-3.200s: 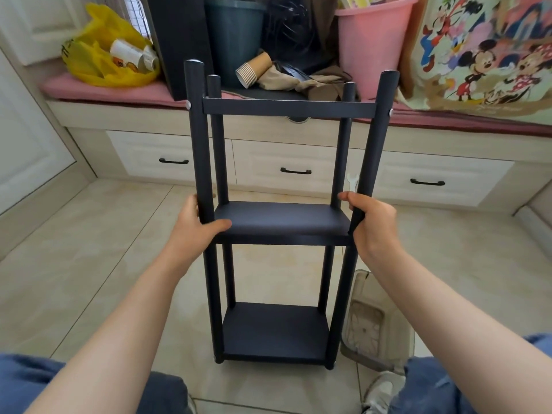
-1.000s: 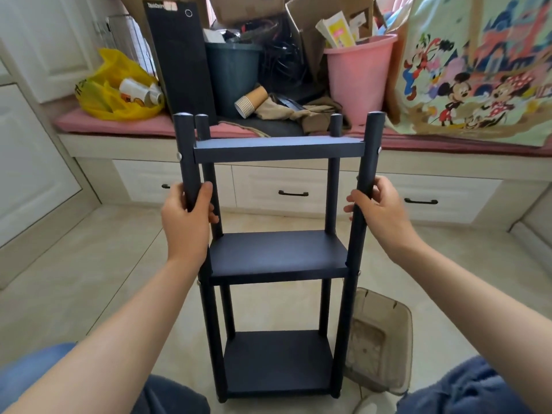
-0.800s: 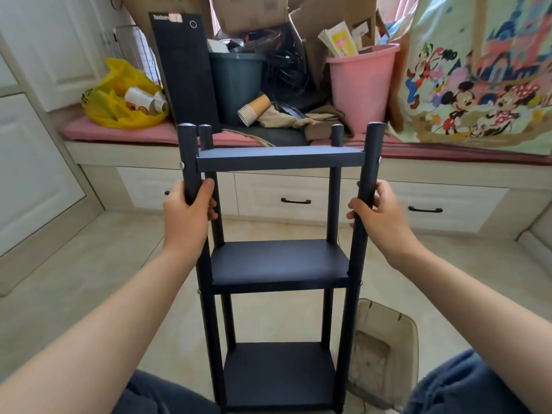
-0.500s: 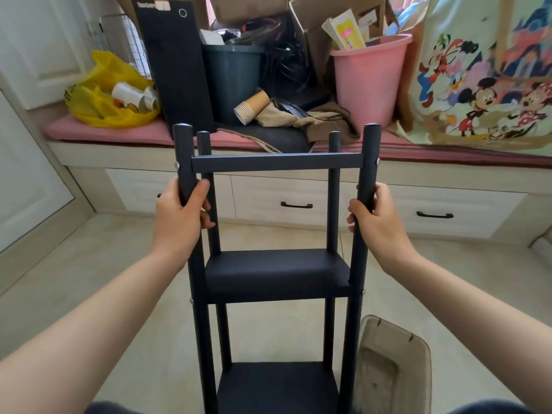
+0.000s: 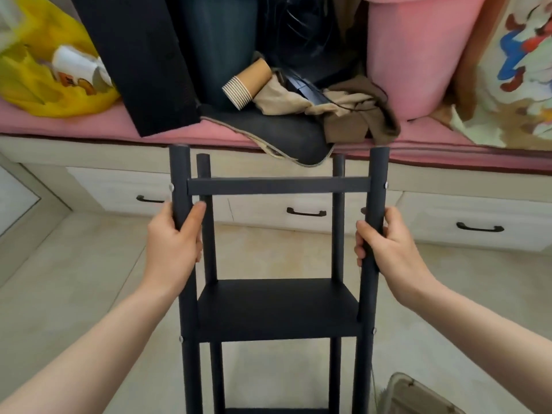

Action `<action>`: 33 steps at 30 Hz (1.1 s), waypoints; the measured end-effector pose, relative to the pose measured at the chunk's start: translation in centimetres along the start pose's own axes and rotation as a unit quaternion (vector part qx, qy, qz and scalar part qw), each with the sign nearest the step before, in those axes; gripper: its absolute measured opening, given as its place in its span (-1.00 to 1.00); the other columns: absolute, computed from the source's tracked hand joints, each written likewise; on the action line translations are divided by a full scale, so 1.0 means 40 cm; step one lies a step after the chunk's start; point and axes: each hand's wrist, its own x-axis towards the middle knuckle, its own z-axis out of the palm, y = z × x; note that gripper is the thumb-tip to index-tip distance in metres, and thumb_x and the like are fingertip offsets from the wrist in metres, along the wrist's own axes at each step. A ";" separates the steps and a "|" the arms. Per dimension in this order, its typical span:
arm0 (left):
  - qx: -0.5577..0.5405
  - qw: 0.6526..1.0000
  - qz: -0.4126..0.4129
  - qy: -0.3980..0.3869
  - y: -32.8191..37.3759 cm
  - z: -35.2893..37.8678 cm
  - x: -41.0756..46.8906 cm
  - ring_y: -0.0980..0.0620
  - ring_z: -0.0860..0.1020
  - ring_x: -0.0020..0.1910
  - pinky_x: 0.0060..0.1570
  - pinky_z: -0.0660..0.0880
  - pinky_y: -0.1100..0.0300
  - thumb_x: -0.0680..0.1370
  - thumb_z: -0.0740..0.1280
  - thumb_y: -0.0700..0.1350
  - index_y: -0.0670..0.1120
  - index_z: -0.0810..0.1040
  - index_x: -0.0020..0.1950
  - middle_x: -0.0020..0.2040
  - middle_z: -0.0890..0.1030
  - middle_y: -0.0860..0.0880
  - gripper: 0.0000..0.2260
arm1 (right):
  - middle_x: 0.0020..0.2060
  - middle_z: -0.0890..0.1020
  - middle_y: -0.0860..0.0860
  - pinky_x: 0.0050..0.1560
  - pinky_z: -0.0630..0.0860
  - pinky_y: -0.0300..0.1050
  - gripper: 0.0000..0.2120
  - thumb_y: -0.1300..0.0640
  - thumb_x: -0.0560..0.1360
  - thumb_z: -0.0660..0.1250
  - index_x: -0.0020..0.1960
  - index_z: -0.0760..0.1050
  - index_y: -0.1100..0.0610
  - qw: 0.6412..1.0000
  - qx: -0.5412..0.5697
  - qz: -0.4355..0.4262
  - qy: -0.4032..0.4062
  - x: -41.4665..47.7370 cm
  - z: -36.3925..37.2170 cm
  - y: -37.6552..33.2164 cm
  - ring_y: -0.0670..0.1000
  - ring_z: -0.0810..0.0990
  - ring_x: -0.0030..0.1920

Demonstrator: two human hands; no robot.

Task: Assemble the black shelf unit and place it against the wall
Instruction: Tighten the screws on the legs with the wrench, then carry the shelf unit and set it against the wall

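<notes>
Gripping the near posts of the upright black three-tier shelf unit (image 5: 277, 306), the left hand (image 5: 173, 246) and right hand (image 5: 388, 246) clench around them, before the white-drawered, pink-cushioned window bench (image 5: 298, 201).

One wide-angle view, worn on the head, looks forward and down from close behind the black shelf unit (image 5: 277, 306), the left hand (image 5: 173, 243) and right hand (image 5: 388, 246) mid-frame; the cushioned drawer bench (image 5: 448, 174) spans the far side

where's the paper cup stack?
Head view, upper centre: the paper cup stack lies sideways in front of the dark bin, beside the beige cloth.
</notes>
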 end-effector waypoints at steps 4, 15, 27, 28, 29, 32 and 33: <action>0.031 0.999 -0.013 -0.008 0.092 -0.020 0.038 0.07 0.33 -0.51 -0.53 0.34 0.16 0.65 0.33 -0.01 0.22 0.49 -0.20 -0.45 0.38 0.11 -0.76 | -0.34 0.43 0.03 -0.26 0.48 -0.03 -0.91 0.20 0.64 0.23 0.06 0.36 0.03 1.000 0.006 0.025 0.000 0.009 0.003 -0.078 0.03 0.43 -0.35; 0.048 0.998 -0.051 -0.005 0.541 -0.165 0.094 0.06 0.35 -0.51 -0.47 0.36 0.12 0.60 0.31 0.03 0.19 0.49 -0.12 -0.43 0.38 0.11 -0.90 | -0.27 0.39 0.18 -0.23 0.43 0.01 -0.88 0.28 0.63 0.22 0.05 0.33 0.09 1.000 0.001 0.026 0.002 -0.081 -0.051 -0.562 0.10 0.41 -0.30; 0.066 0.990 -0.117 -0.037 1.142 -0.353 -0.025 -0.02 0.50 -0.36 -0.30 0.46 0.18 0.65 0.31 -0.04 -0.03 0.46 -0.12 -0.34 0.52 -0.05 -0.84 | -0.25 0.50 0.08 -0.06 0.47 -0.03 -0.79 0.42 0.54 0.29 -0.01 0.44 0.12 0.997 0.024 0.073 -0.004 -0.340 -0.200 -1.131 0.06 0.50 -0.20; 0.067 0.989 -0.122 -0.044 1.174 -0.368 -0.037 -0.04 0.51 -0.33 -0.29 0.46 0.20 0.64 0.32 -0.06 -0.07 0.47 -0.12 -0.31 0.55 -0.06 -0.83 | -0.24 0.52 0.05 -0.06 0.49 -0.08 -0.79 0.41 0.53 0.32 -0.03 0.45 0.11 0.996 0.029 0.081 -0.006 -0.369 -0.209 -1.160 0.04 0.51 -0.18; 0.064 0.988 -0.129 -0.048 1.201 -0.383 -0.049 -0.04 0.53 -0.31 -0.29 0.47 0.24 0.64 0.33 -0.09 -0.09 0.49 -0.11 -0.29 0.58 -0.05 -0.85 | -0.23 0.52 0.02 -0.08 0.51 -0.16 -0.80 0.40 0.53 0.34 -0.06 0.45 0.11 0.996 0.032 0.087 -0.007 -0.399 -0.216 -1.184 0.01 0.52 -0.18; 0.041 0.985 -0.153 -0.061 1.262 -0.424 -0.078 0.16 0.57 -0.27 -0.28 0.47 0.41 0.62 0.35 -0.21 -0.03 0.55 -0.07 -0.23 0.64 0.05 -0.90 | -0.26 0.57 -0.09 -0.14 0.52 -0.30 -0.80 0.37 0.51 0.39 -0.09 0.47 0.10 0.994 0.050 0.100 0.018 -0.482 -0.215 -1.233 -0.12 0.56 -0.21; 0.030 0.985 -0.158 -0.068 1.278 -0.434 -0.086 0.20 0.58 -0.25 -0.26 0.48 0.44 0.61 0.35 -0.23 0.00 0.57 -0.04 -0.21 0.66 0.07 -0.87 | -0.27 0.60 -0.12 -0.15 0.52 -0.33 -0.81 0.37 0.50 0.39 -0.08 0.48 0.11 0.993 0.053 0.101 0.034 -0.506 -0.211 -1.243 -0.15 0.57 -0.21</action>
